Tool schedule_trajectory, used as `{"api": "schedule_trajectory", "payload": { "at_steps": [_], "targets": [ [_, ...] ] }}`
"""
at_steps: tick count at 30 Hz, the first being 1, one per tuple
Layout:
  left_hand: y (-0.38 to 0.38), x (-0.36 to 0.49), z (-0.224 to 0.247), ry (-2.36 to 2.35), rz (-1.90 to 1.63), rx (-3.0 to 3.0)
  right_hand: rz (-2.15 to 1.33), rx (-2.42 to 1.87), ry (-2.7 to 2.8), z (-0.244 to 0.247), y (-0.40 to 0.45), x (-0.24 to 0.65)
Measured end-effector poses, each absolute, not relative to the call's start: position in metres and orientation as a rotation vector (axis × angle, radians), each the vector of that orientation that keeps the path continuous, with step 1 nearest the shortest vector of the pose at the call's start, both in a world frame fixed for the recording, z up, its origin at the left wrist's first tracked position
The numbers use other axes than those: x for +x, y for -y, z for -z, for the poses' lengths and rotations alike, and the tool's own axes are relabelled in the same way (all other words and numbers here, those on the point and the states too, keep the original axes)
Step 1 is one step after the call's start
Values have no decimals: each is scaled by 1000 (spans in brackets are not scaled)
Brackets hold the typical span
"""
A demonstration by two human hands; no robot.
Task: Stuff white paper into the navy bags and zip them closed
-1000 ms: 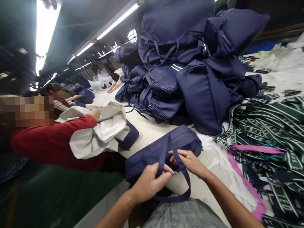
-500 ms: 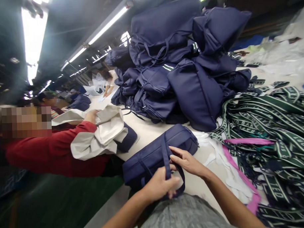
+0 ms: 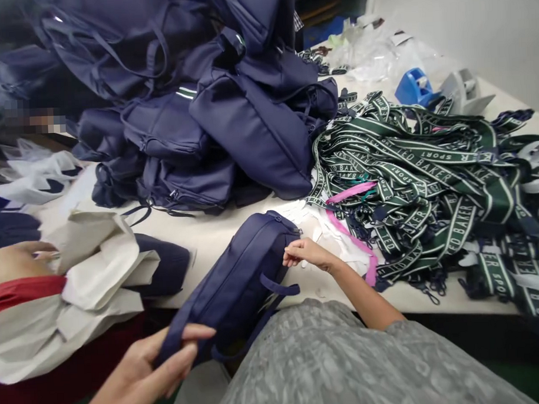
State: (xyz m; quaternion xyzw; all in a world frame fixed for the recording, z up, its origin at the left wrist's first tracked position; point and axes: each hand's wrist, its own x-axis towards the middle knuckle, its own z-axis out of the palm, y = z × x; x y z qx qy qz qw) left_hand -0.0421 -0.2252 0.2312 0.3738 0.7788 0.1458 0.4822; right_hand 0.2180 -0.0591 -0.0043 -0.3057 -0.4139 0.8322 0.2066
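A navy bag (image 3: 236, 274) lies tilted at the table's front edge, with one end close to my body and loose handle loops along its near side. My left hand (image 3: 162, 362) is closed on a navy strap at the bag's lower left end, the thumb and fingers pinching it. Beside the upper right end of the same bag, near its zip, is my right hand (image 3: 304, 252). Its fingers are pressed together, and whatever they may hold is too small to make out.
Navy bags (image 3: 258, 131) are heaped at the back. Green lettered straps (image 3: 410, 173) and a pink strip (image 3: 350, 237) lie to the right, with a blue tape dispenser (image 3: 416, 88) behind. At left, a person's hand (image 3: 21, 261) in a red sleeve handles cream material (image 3: 99, 261).
The view has swung right. My left hand has moved to the bag's lower left end with a strap, and my right hand has moved off the handles, its fingers now closed.
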Motion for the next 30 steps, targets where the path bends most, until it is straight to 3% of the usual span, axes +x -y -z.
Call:
{"api": "schedule_trajectory", "payload": {
  "at_steps": [4, 8, 11, 15, 19, 21, 27, 30],
  "targets": [
    [221, -16, -178, -1818, -199, 1126, -2322, -999, 1102, 28, 70, 216],
    [211, 18, -110, -1703, -250, 1252, -2517, -775, 1236, 33, 79, 210],
    [210, 36, -71, -1642, -291, 1332, -2541, -536, 1443, 18, 89, 198],
    [218, 45, -50, -1759, -416, 1232, -2252, -462, 1722, -20, 98, 177],
    [224, 44, -60, -1768, -546, 1007, -1772, -776, 2059, -49, 98, 155],
    [224, 41, -74, -1614, -490, 982, -1699, -842, 2074, -54, 97, 146],
    [229, 19, -132, -1208, -501, 956, -2359, -546, 1627, -37, 92, 150],
    [248, -8, -170, -1369, -602, 827, -2414, -547, 1523, -25, 77, 173]
  ]
}}
